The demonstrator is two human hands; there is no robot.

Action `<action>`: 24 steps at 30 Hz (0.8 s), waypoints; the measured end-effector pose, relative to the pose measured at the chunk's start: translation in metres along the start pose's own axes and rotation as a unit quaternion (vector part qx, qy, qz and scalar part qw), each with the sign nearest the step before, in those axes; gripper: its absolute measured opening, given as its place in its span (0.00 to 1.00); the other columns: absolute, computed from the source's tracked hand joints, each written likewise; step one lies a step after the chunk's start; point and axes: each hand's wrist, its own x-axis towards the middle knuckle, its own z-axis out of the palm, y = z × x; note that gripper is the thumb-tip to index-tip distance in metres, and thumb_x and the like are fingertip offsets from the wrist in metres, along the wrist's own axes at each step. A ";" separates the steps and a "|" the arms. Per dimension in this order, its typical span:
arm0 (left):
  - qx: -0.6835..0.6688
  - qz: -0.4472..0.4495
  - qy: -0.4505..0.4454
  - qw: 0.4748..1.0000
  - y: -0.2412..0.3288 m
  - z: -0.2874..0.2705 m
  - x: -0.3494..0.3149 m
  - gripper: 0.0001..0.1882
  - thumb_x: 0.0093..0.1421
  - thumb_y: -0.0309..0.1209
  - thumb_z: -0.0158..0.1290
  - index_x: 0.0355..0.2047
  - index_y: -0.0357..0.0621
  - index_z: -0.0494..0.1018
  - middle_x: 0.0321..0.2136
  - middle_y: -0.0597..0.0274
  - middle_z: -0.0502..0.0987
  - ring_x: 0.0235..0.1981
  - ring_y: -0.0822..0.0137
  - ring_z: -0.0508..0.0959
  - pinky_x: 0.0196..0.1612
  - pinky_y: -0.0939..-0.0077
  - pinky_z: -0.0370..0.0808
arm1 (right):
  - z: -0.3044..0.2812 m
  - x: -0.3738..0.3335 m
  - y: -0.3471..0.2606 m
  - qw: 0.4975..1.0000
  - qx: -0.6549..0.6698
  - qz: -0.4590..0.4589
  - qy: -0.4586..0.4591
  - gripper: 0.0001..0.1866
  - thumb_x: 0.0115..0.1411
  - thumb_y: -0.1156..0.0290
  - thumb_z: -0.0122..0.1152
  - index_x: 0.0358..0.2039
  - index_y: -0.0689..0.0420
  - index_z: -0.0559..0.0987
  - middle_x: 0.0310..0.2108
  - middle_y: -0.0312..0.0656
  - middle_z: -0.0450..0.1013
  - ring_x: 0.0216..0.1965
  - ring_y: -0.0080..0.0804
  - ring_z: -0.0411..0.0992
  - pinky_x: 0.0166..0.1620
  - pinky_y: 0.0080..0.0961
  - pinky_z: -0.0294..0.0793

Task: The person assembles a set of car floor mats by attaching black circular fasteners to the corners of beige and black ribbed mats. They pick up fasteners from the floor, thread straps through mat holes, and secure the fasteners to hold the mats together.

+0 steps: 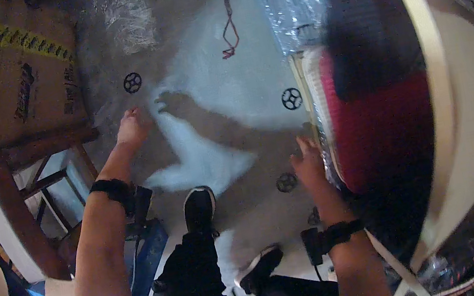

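Observation:
My left hand (132, 130) hangs over the grey floor, its fingers foreshortened and loosely bent, with nothing visible in them. Just beyond it lies a black wheel-shaped disc (133, 82) with cut-out openings. My right hand (308, 162) is open and empty, fingers apart, beside the plastic-wrapped stack on the right. Farther out from this hand is a second black disc (291, 98), and a third black disc (286, 182) lies close to its left side. Part of another dark disc (314, 216) shows by my right wrist.
A large taped cardboard box (20, 90) stands at the far left, above a brown wooden frame (21, 209). Wrapped red fabric (381, 130) and a curved cream panel (458, 86) line the right side. On the floor lie a reddish cord (230, 27) and clear plastic film (127, 19).

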 end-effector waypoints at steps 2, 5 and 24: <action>0.031 0.029 0.013 0.999 0.004 0.009 0.021 0.31 0.52 0.37 0.53 0.54 0.39 0.61 0.59 0.48 0.56 0.58 0.49 0.59 0.59 0.64 0.60 | 0.010 0.039 0.014 0.998 -0.031 -0.047 0.018 0.34 0.51 0.64 0.60 0.58 0.59 0.61 0.61 0.51 0.53 0.62 0.50 0.50 0.62 0.38 0.51; 0.045 0.063 0.042 0.996 -0.026 0.033 0.049 0.34 0.52 0.37 0.53 0.57 0.36 0.57 0.60 0.46 0.54 0.59 0.46 0.56 0.60 0.63 0.57 | 0.017 0.079 0.011 0.992 -0.071 -0.098 0.021 0.37 0.51 0.64 0.59 0.60 0.60 0.58 0.63 0.51 0.48 0.65 0.49 0.43 0.65 0.38 0.43; 0.055 0.068 0.095 0.992 -0.044 0.045 0.092 0.18 0.50 0.36 0.57 0.39 0.40 0.70 0.49 0.45 0.66 0.52 0.45 0.65 0.54 0.60 0.64 | 0.133 -0.074 0.046 0.997 0.018 -0.007 0.073 0.36 0.43 0.63 0.68 0.52 0.60 0.65 0.49 0.53 0.63 0.50 0.50 0.63 0.49 0.42 0.66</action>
